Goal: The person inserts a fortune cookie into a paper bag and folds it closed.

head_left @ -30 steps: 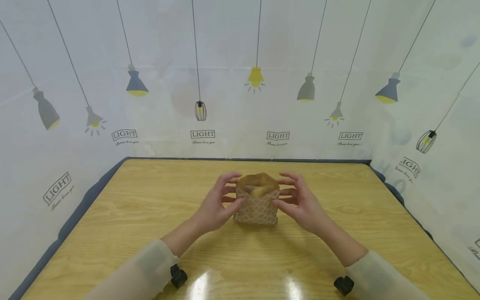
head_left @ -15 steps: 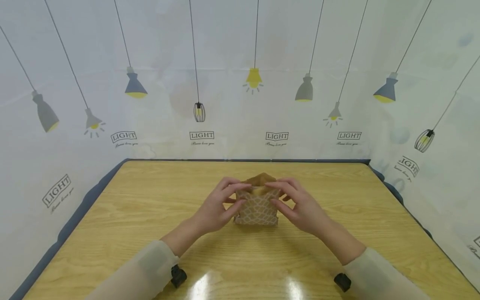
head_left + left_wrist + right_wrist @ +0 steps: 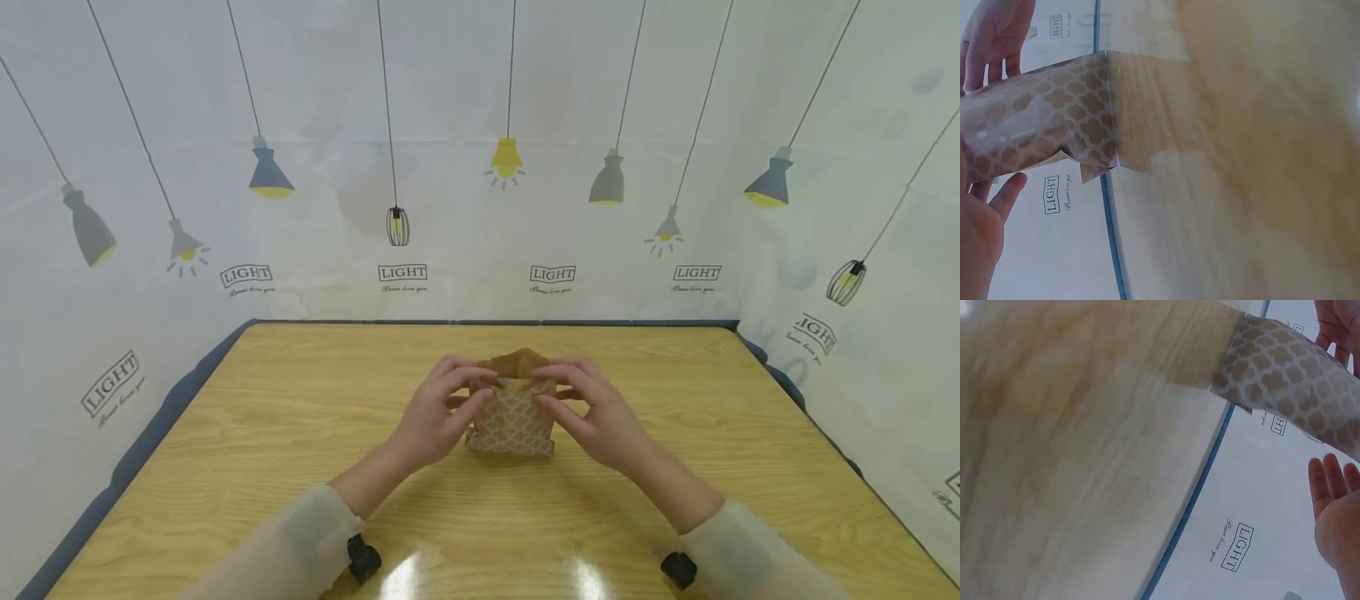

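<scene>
A brown paper bag (image 3: 513, 423) with a white lattice pattern stands upright on the wooden table, its mouth facing up. The back panel rises above the front edge, and something paler shows in the mouth, too little to identify. My left hand (image 3: 438, 412) pinches the upper left of the front rim between thumb and fingers. At the upper right of that rim, my right hand (image 3: 600, 412) does the same. In the left wrist view the bag (image 3: 1054, 119) shows its patterned front and a creased side. The right wrist view has the bag (image 3: 1285, 375) between both hands, some fingertips hidden.
The wooden table (image 3: 300, 383) stretches around the bag on every side. Behind it hangs a pale wall cloth (image 3: 465, 183) printed with lamps, and a blue edge (image 3: 405, 320) runs along the table's back. A small black device (image 3: 364, 558) sits at the left wrist.
My fingers have moved from the bag's sides inward over its front rim, with thumbs in front. The mouth looks narrower, and the front rim sits lower against the back panel.
</scene>
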A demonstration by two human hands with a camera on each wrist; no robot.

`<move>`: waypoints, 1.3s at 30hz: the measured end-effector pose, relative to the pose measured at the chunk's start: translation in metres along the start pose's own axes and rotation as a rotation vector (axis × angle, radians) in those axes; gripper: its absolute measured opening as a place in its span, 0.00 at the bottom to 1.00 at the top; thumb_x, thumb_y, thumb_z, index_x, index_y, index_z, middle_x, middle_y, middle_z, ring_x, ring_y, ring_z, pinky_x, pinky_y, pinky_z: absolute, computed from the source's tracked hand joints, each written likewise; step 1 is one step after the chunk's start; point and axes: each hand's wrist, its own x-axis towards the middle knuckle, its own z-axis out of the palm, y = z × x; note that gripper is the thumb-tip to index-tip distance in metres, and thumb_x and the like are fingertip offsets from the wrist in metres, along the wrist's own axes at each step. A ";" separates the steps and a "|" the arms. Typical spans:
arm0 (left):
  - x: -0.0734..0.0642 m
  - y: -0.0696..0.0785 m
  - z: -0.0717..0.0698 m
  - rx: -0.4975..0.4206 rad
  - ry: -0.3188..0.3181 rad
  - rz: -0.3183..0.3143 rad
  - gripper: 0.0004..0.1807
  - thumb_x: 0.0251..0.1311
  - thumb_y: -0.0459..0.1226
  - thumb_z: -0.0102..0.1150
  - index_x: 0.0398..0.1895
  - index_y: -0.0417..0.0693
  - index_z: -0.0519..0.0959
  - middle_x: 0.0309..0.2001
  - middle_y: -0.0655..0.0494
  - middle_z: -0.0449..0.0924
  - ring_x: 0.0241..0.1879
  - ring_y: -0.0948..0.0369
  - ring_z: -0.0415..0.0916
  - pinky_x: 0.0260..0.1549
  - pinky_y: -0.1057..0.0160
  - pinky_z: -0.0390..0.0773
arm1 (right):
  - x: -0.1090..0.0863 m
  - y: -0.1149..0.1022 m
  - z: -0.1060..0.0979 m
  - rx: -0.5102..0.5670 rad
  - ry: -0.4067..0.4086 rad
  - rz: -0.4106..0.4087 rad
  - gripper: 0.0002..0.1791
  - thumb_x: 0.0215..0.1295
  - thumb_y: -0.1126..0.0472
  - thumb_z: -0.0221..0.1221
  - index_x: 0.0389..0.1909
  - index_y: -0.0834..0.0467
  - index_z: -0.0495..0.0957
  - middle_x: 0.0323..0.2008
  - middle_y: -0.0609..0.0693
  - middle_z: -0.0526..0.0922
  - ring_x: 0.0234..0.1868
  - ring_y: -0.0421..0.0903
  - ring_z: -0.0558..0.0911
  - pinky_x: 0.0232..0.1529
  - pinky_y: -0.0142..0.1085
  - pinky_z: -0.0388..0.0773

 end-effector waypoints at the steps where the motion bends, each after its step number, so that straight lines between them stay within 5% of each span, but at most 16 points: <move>1: 0.000 0.000 0.001 -0.017 0.008 -0.029 0.11 0.79 0.33 0.63 0.58 0.44 0.86 0.56 0.49 0.79 0.54 0.56 0.83 0.50 0.64 0.90 | 0.000 -0.001 0.001 0.032 0.010 0.037 0.27 0.75 0.70 0.67 0.71 0.59 0.77 0.66 0.59 0.80 0.63 0.56 0.83 0.58 0.42 0.89; 6: 0.001 0.002 0.002 -0.082 0.038 -0.110 0.10 0.77 0.33 0.66 0.56 0.45 0.87 0.54 0.50 0.79 0.52 0.58 0.83 0.51 0.64 0.90 | 0.005 -0.005 0.005 0.215 0.019 0.288 0.37 0.77 0.62 0.69 0.81 0.56 0.65 0.69 0.62 0.80 0.60 0.56 0.86 0.55 0.36 0.88; 11: 0.001 0.004 0.003 -0.140 0.054 -0.138 0.14 0.77 0.32 0.66 0.61 0.45 0.82 0.57 0.45 0.79 0.52 0.53 0.86 0.48 0.64 0.90 | 0.010 -0.007 0.006 0.252 0.027 0.416 0.27 0.76 0.60 0.70 0.72 0.57 0.78 0.58 0.61 0.86 0.49 0.46 0.84 0.46 0.34 0.87; 15: 0.002 0.006 0.002 -0.220 0.070 -0.183 0.25 0.76 0.30 0.66 0.71 0.48 0.72 0.57 0.42 0.77 0.49 0.51 0.89 0.41 0.66 0.88 | 0.012 -0.008 0.007 0.246 0.050 0.431 0.21 0.75 0.59 0.70 0.66 0.56 0.83 0.46 0.58 0.87 0.42 0.41 0.80 0.43 0.32 0.85; 20: 0.005 0.005 0.001 -0.292 0.070 -0.207 0.32 0.75 0.27 0.65 0.77 0.48 0.65 0.49 0.44 0.76 0.40 0.58 0.87 0.36 0.66 0.85 | 0.014 -0.007 0.006 0.269 0.060 0.432 0.17 0.75 0.60 0.70 0.62 0.57 0.86 0.44 0.58 0.92 0.41 0.40 0.84 0.42 0.31 0.85; 27: 0.007 0.003 -0.005 -0.342 0.041 -0.255 0.30 0.75 0.27 0.65 0.77 0.46 0.70 0.48 0.47 0.75 0.34 0.62 0.80 0.33 0.66 0.81 | 0.012 -0.004 0.003 0.336 0.040 0.463 0.15 0.75 0.62 0.70 0.58 0.60 0.87 0.42 0.48 0.92 0.41 0.39 0.86 0.45 0.31 0.86; 33: 0.006 0.004 -0.005 -0.309 -0.025 -0.300 0.18 0.76 0.33 0.67 0.66 0.42 0.82 0.58 0.43 0.80 0.46 0.60 0.83 0.40 0.66 0.85 | 0.013 -0.001 0.003 0.315 -0.064 0.446 0.22 0.75 0.55 0.71 0.67 0.51 0.84 0.50 0.52 0.87 0.45 0.46 0.82 0.43 0.34 0.84; 39: 0.007 0.005 -0.004 -0.368 -0.056 -0.356 0.18 0.73 0.33 0.70 0.63 0.42 0.82 0.61 0.43 0.84 0.48 0.61 0.84 0.43 0.67 0.86 | 0.014 -0.001 0.004 0.333 -0.090 0.497 0.21 0.77 0.53 0.70 0.66 0.53 0.84 0.41 0.53 0.83 0.37 0.45 0.74 0.38 0.34 0.78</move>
